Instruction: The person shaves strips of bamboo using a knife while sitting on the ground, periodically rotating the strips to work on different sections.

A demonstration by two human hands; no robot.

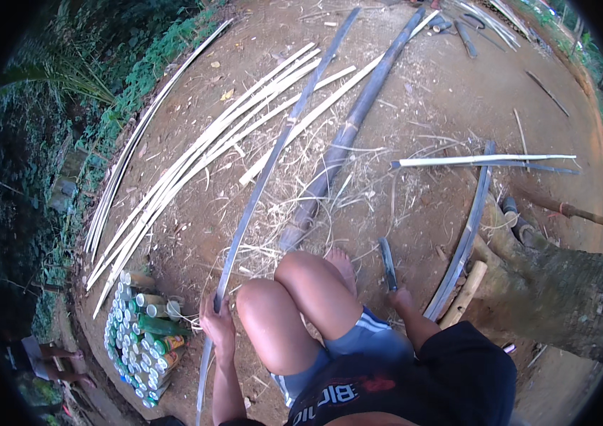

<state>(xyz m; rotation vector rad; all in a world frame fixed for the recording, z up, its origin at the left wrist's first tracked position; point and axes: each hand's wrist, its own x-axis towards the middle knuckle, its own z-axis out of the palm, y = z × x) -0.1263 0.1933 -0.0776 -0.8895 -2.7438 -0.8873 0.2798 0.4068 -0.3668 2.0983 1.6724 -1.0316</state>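
Left of the single dark bamboo pole (340, 149), one long split-bamboo strip (272, 162) passes through the left hand (218, 323), thumb and fingers closed around it, its length running both ahead of and behind that grip. Right of the pole's near end, the right hand (402, 302) grasps one knife (387, 263), its individual fingers too small to tell. The strip is narrow and grey-blue, with a tan node ring left of the pole.

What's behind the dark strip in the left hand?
Behind the dark strip in the left hand, pale strips and soil show on either side; whatever the dark strip covers cannot be seen.
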